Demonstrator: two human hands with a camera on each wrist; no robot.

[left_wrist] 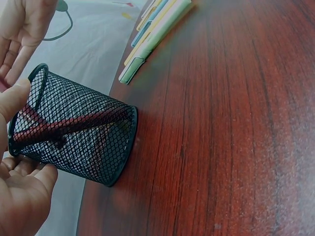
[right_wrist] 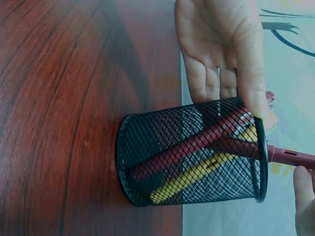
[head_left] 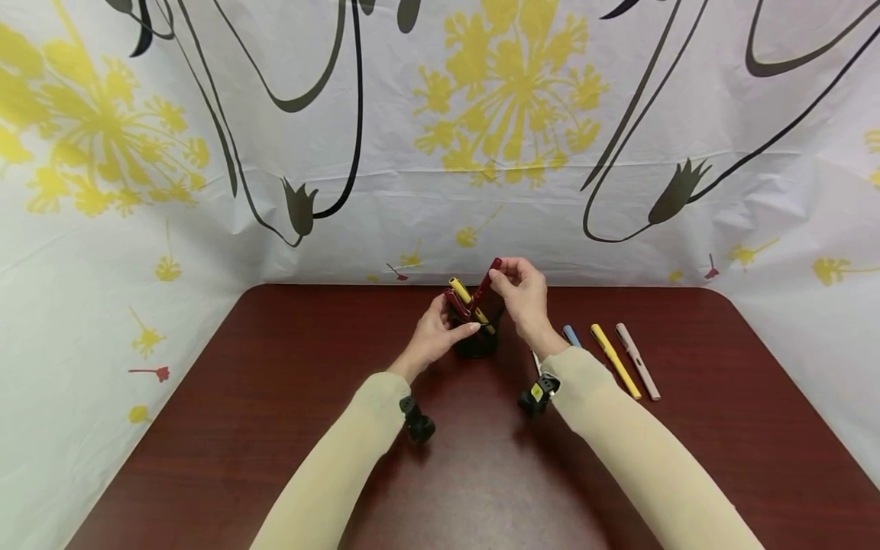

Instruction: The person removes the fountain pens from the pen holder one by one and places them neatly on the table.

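A black wire-mesh pen holder (head_left: 477, 345) stands near the back edge of the table. My left hand (head_left: 431, 334) grips it near the rim, thumb on one side and fingers on the other. Inside lean a dark red pen (right_wrist: 170, 156) and a yellow pen (right_wrist: 189, 178), their upper ends above the rim. Between thumb and fingers, my right hand (head_left: 526, 302) pinches another dark red pen (right_wrist: 290, 156) by its upper part. This pen slants over the rim, its lower end inside the holder, crossing the other pens in the right wrist view.
On the table to the right lie a blue pen (head_left: 571, 335), a yellow pen (head_left: 615, 362) and a pale pink pen (head_left: 638, 362). A whitish pen (head_left: 536, 362) shows partly beside the right wrist. Behind the table (head_left: 302, 344) hangs a patterned white sheet (head_left: 385, 191).
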